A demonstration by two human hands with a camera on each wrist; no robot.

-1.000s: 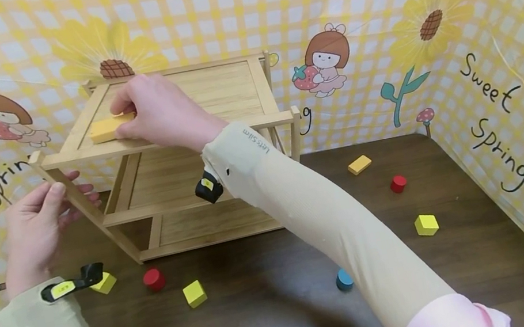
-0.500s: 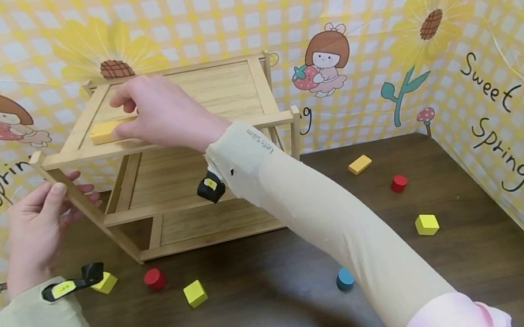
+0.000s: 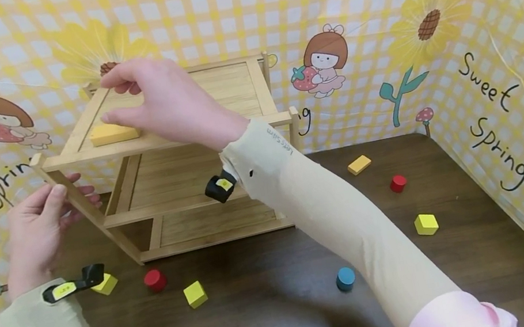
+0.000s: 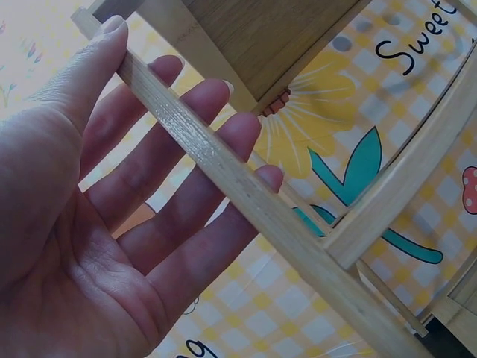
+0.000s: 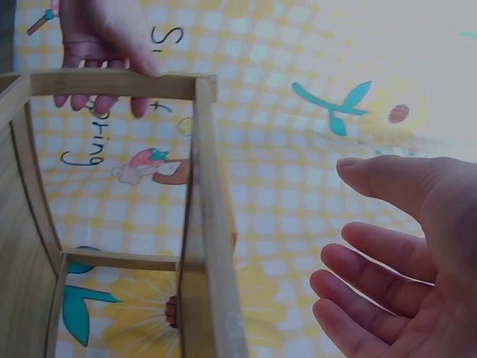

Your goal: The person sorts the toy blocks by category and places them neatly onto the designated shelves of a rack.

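A three-tier wooden shelf stands on the table. On its top board, near the front left corner, lies an orange rectangular block. Just above that block is my right hand, thumb and fingers spread apart with nothing between them; the right wrist view shows the right hand empty beside the top tier. My left hand holds the shelf's front left post, thumb on one side and fingers behind it.
On the table around the shelf lie yellow cubes, red cylinders, a blue cylinder and another orange block. Checked yellow cloth rises behind and at both sides.
My right hand has let go of the orange block and lifted slightly up and right, its fingers opening. The block stays on the top board. My left hand has not moved.
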